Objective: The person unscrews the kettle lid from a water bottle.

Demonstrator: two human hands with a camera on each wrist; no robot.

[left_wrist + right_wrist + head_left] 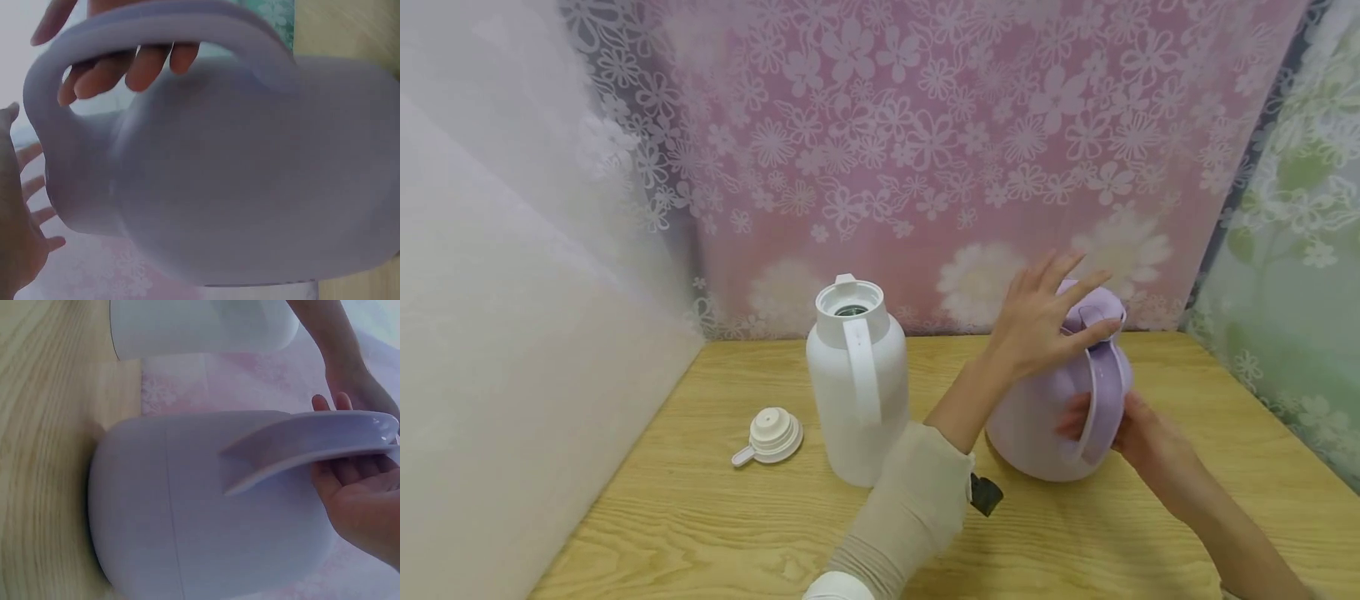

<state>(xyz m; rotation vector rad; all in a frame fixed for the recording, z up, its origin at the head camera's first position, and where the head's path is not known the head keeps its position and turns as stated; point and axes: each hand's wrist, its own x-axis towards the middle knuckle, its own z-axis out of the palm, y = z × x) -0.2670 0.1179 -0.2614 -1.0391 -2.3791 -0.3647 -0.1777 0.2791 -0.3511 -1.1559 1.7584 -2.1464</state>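
A wood-grain tabletop [670, 525] bears an open-topped white jug [857, 383], a white stopper [775, 432] lying at its nine o'clock, and a lilac jug [1030, 429], apparently upright though partly covered, at three o'clock.

Beige left sleeve [917, 492] — white band [838, 587] beyond

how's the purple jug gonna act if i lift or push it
The purple jug will probably stay stiff, since its walls show no sag. Its smooth sides may feel slippery; the looped handle likely gives a surer hold. Being tall, it might tip if pushed near the top, though its wide lower body should help.
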